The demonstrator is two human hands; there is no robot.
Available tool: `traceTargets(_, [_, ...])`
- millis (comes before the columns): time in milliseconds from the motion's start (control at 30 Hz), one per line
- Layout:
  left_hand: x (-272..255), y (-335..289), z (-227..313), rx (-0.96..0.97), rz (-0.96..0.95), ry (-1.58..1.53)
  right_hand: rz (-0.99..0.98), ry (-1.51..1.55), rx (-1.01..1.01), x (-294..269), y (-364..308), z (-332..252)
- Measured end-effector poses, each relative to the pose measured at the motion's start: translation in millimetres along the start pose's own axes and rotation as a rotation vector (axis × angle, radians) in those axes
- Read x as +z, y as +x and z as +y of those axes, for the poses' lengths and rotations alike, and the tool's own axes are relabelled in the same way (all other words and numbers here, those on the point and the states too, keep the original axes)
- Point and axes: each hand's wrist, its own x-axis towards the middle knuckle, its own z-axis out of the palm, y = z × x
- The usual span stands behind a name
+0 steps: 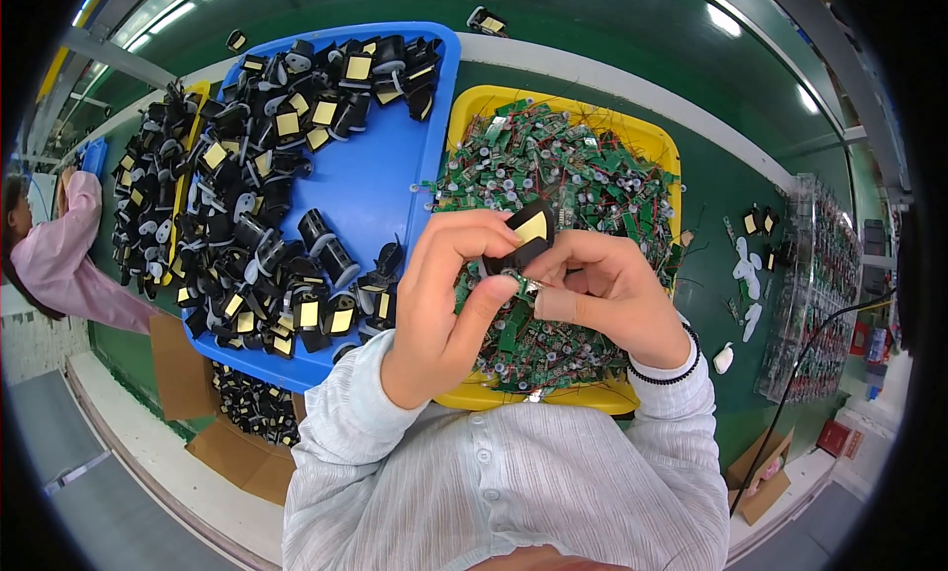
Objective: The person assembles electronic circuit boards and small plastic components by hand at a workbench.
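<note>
Over the near part of the yellow tray, my left hand (444,294) grips a small black plastic housing (533,227) with a pale yellow pad on its face. My right hand (617,289) is closed close beside it, thumb and fingers pinching at a small green circuit board (525,283) just below the housing. A tan wrap covers part of my right thumb. Where the board meets the housing is partly hidden by my fingers. Below both hands, the yellow tray (670,136) holds a heap of green circuit boards (553,161) with thin wires.
To the left, a large blue tray (346,191) holds many black housings with yellow pads. Beyond it are another loaded yellow tray (197,126) and a person in pink (69,235). Cardboard box (183,373) stands lower left; clear stacked trays (810,285) stand right, near a black cable (790,383).
</note>
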Motion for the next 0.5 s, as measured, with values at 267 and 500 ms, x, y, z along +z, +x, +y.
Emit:
traceTargets(267, [-4.6, -0.5, 2.7, 0.107, 0.078, 0.19, 0.061, -0.024, 0.061, -4.3, -7.8, -9.9])
traceTargets(500, [-15.1, 7.4, 10.0, 0.088, -0.096, 0.32, 0.16, -0.074, -0.192, 1.9, -14.2, -15.2])
